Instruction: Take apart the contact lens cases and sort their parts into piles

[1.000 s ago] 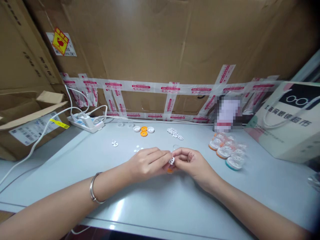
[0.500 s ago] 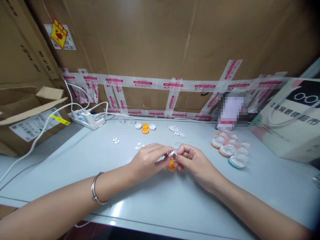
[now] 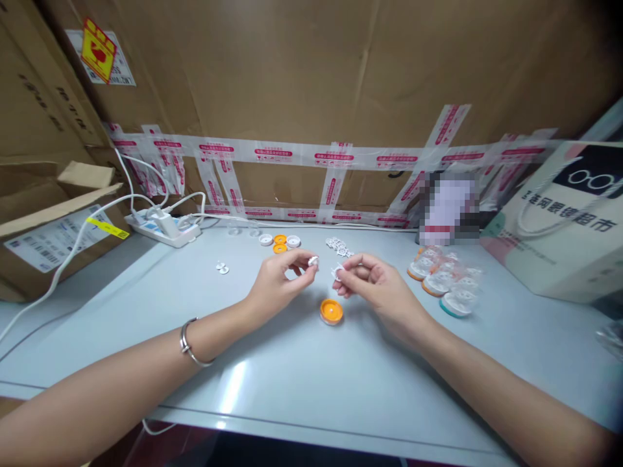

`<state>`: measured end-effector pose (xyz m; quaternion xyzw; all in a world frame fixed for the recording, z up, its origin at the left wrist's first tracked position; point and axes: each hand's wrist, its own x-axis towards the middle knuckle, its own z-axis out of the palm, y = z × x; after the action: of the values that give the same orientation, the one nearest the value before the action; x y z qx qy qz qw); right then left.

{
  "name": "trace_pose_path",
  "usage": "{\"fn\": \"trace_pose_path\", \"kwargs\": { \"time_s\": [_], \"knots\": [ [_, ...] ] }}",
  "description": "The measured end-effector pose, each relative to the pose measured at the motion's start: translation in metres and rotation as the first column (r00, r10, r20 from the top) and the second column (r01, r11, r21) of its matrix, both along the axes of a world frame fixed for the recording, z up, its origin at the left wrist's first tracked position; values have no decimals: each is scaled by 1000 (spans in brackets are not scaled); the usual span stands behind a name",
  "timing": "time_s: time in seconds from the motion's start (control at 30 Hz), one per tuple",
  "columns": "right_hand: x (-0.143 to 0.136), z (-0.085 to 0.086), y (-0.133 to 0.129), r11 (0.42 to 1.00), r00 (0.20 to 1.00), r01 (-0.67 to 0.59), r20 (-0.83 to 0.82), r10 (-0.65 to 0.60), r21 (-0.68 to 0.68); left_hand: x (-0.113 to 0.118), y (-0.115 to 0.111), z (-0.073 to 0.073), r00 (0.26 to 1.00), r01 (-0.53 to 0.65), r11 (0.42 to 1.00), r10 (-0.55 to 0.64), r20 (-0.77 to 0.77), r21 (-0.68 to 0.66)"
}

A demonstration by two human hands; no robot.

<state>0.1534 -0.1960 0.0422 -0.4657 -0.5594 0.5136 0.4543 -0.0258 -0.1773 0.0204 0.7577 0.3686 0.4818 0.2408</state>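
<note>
just beyond the squat orange cup [image 3: 331,312], to its left, the left hand [image 3: 277,282] slants inward, thumb and fingers bent in a loop, holding a small white piece [image 3: 314,262] at the tips. to the cup's right, the right hand [image 3: 377,282], fingers curled, pinches a thin white part [image 3: 337,272]. the round, smooth cup sits on the glossy grey bench [image 3: 272,383].

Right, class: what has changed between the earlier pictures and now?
The left hand and right hand, together before, have moved apart and away from the orange disc, which now shows uncovered. The left holds a small white piece, the right a second white piece. The paper bag and power strip stayed put.
</note>
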Motion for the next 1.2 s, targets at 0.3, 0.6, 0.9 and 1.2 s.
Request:
{"fn": "trace_pose_path", "kwargs": {
  "time_s": [0.3, 0.6, 0.9, 1.2],
  "knots": [
    [57, -20, 63, 937, 833, 190, 456, -312, 293, 1, 11, -13, 1000, 3, 985, 2, 25, -175],
    [49, -37, 81, 956, 774, 99, 582, -249, 278, 1, 22, -25, 989, 88, 957, -50, 140, -276],
    [37, -16, 60, 919, 898, 156, 336, -285, 363, 0, 20, -20, 994, 54, 972, -30, 106, -229],
    [9, -5, 23, 959, 926, -206, 355, 126, 196, 5, 8, -15, 984, 174, 975, -166, 66, -139]
  ]
}}
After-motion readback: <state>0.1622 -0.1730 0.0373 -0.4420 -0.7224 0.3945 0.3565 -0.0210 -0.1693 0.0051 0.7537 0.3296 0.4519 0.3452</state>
